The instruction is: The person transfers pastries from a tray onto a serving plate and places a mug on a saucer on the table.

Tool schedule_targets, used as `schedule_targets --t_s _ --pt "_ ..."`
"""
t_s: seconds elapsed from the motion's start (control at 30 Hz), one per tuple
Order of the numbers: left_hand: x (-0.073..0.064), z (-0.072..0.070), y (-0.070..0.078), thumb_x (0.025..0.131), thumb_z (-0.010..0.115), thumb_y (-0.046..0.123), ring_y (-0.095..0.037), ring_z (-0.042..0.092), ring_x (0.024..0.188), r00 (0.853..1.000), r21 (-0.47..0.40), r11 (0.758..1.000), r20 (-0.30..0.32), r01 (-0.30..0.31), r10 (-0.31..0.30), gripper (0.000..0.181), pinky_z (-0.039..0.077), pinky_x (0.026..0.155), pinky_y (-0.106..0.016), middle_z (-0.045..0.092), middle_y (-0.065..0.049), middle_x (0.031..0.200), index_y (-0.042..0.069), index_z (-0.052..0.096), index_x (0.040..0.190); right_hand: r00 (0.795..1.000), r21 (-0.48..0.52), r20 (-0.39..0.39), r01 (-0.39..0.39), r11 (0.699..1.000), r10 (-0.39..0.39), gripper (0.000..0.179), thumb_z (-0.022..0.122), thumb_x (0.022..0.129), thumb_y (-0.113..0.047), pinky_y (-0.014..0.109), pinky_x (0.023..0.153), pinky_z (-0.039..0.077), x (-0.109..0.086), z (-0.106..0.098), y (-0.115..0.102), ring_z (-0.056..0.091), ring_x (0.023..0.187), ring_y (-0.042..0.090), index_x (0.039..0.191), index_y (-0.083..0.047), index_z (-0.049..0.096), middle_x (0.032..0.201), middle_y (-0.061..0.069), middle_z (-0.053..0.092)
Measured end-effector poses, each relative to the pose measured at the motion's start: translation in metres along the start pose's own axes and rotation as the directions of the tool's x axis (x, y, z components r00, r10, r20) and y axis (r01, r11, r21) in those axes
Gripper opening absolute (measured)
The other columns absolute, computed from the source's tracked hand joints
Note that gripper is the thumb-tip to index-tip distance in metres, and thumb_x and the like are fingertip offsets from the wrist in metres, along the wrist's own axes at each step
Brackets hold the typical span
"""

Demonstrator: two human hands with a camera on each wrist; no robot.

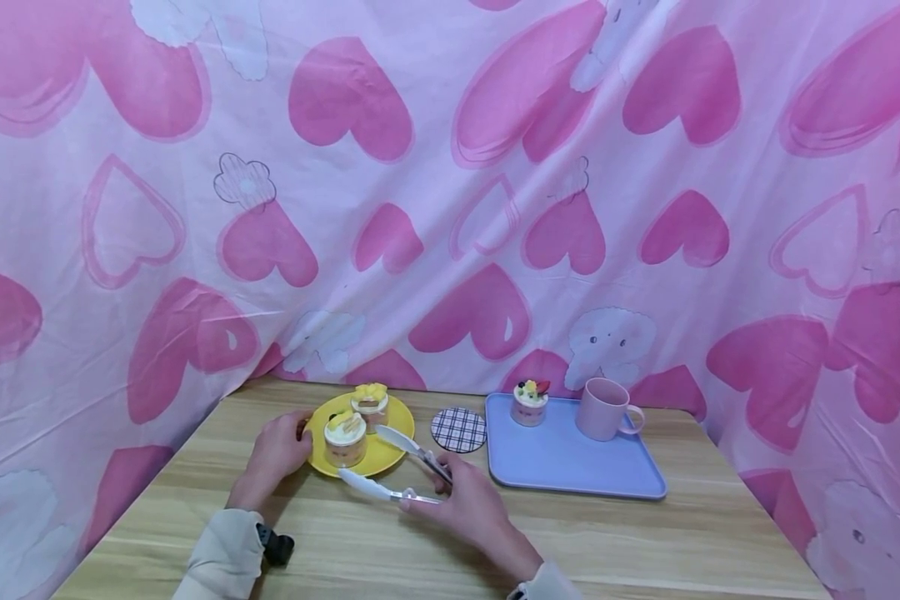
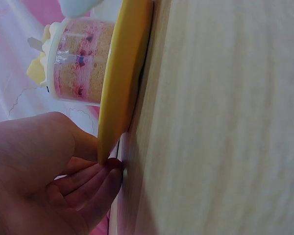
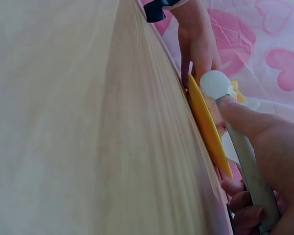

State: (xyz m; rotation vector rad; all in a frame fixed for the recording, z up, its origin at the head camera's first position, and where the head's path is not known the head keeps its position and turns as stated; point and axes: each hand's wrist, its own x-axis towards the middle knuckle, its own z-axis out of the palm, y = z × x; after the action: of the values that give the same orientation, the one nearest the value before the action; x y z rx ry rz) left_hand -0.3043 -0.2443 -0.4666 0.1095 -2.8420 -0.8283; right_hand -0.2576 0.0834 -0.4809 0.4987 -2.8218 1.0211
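On the left of the table stands a yellow plate (image 1: 402,417) with two dessert cups on it. The nearer cup (image 1: 345,450) is topped with cream and yellow fruit; the farther cup (image 1: 370,408) carries yellow pieces. My left hand (image 1: 276,452) pinches the plate's left rim, thumb (image 2: 85,145) above and fingers below. In my right hand (image 1: 474,504) I hold metal tongs (image 1: 424,458) with white tips. The tongs are spread, one tip over the plate's right side and the other by its front edge, near the nearer cup.
A round checked coaster (image 1: 458,429) lies between the plate and a blue tray (image 1: 570,467). On the tray stand another dessert cup (image 1: 529,407) with a strawberry and a pink mug (image 1: 602,412). A pink heart-patterned cloth (image 1: 435,208) hangs behind the wooden table (image 1: 645,542).
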Motion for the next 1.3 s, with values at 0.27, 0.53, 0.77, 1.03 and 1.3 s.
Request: schedule_targets --t_s 0.27,0.53,0.77,1.03,1.3 --pt "0.001 0.001 -0.001 0.094 0.058 0.009 -0.035 0.062 0.109 1.0 -0.01 1.0 0.001 0.009 -0.009 0.047 0.053 0.096 -0.055 0.064 -0.025 0.128 -0.003 0.056 0.139 1.0 -0.017 0.017 0.004 1.0 -0.004 0.073 0.073 0.056 -0.084 0.022 0.053 0.04 -0.006 -0.015 0.009 0.049 0.063 0.006 0.098 -0.026 0.059 0.076 -0.009 0.058" --pt "0.002 -0.001 -0.002 0.094 0.057 0.009 -0.037 0.061 0.111 1.0 -0.013 1.0 -0.001 -0.005 0.005 0.046 0.052 0.096 -0.056 0.063 -0.027 0.129 -0.005 0.055 0.138 0.999 0.09 0.036 0.011 0.996 -0.014 0.074 0.076 0.068 -0.073 0.023 0.052 0.046 -0.013 -0.033 0.025 0.053 0.065 0.007 0.113 -0.018 0.056 0.084 -0.001 0.064" --pt "0.001 0.0 -0.001 0.093 0.057 0.008 -0.038 0.061 0.112 1.0 0.003 1.0 -0.002 -0.006 0.006 0.047 0.052 0.097 -0.057 0.063 -0.027 0.129 -0.005 0.055 0.138 1.0 0.176 0.01 0.006 0.984 -0.008 0.075 0.084 0.072 -0.055 0.024 0.059 0.051 -0.012 -0.042 0.035 0.057 0.073 0.013 0.121 -0.008 0.053 0.093 0.007 0.065" --pt "0.001 0.001 -0.002 0.093 0.058 0.008 -0.036 0.063 0.109 1.0 -0.002 1.0 -0.013 -0.011 0.011 0.046 0.053 0.095 -0.056 0.065 -0.026 0.126 -0.005 0.057 0.137 1.0 0.126 -0.03 0.013 0.992 -0.009 0.08 0.089 0.065 -0.055 0.023 0.061 0.048 -0.008 -0.049 0.04 0.057 0.075 0.018 0.122 -0.011 0.054 0.093 0.008 0.064" --pt "0.001 0.0 -0.002 0.092 0.058 0.008 -0.036 0.063 0.108 1.0 -0.004 1.0 -0.018 -0.018 0.018 0.045 0.053 0.094 -0.056 0.066 -0.026 0.125 -0.005 0.057 0.136 0.998 0.186 -0.064 0.018 0.982 -0.006 0.08 0.089 0.065 -0.053 0.024 0.061 0.049 -0.002 -0.059 0.048 0.058 0.075 0.018 0.124 -0.013 0.053 0.091 0.009 0.066"
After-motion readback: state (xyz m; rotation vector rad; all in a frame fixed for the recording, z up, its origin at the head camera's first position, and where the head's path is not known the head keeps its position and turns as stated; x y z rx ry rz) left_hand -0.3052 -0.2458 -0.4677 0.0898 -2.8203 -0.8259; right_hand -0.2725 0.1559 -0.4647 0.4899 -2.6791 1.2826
